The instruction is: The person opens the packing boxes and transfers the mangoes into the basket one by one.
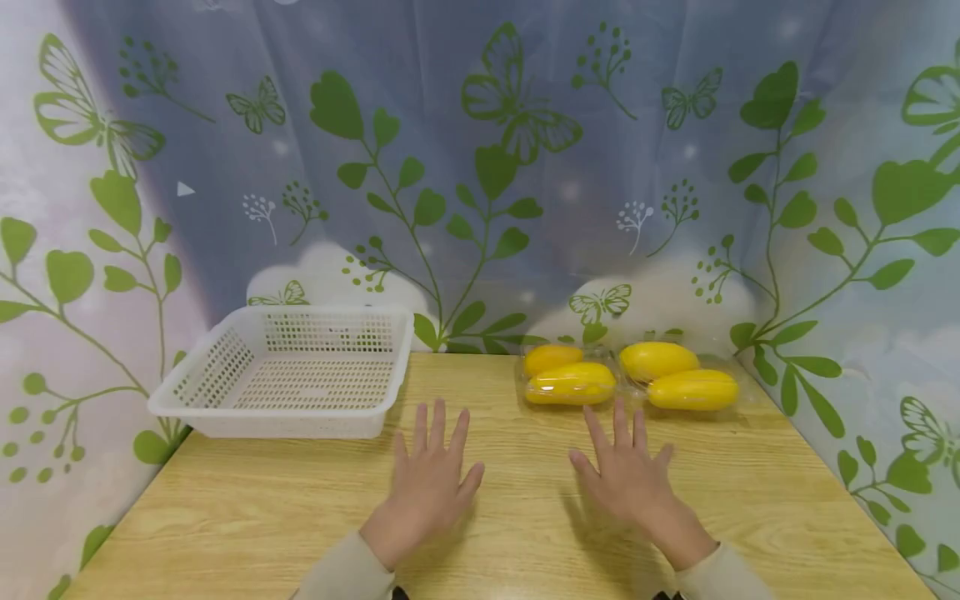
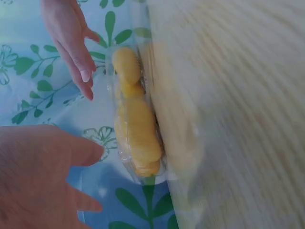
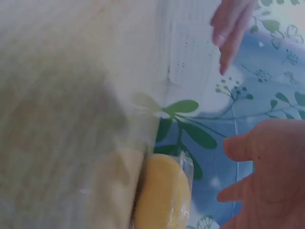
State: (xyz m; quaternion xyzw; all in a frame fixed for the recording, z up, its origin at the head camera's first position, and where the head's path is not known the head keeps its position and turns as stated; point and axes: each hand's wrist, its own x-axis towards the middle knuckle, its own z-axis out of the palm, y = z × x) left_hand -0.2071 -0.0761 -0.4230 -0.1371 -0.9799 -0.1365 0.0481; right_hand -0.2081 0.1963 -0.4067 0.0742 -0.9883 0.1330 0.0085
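Note:
My left hand (image 1: 427, 487) hovers over the near middle of the table with its fingers spread, holding nothing. To its right is my right hand (image 1: 630, 479), also with spread fingers and nothing in its grasp. Beyond the right hand sit smooth, oblong yellow fruits in clear plastic packs: one pair of fruits (image 1: 570, 383) on the left, another pair (image 1: 693, 390) on the right. In the right wrist view, a yellow fruit (image 3: 157, 191) lies apart from the right hand's fingers. A white plastic basket (image 1: 270, 423) with perforated sides stands ahead and left of the left hand.
The wood-grain table (image 1: 517, 533) runs back to a patterned curtain (image 1: 570, 208) with green leaves and butterflies. This cloth also covers both sides. Between the basket and the fruit packs is a stretch of bare tabletop.

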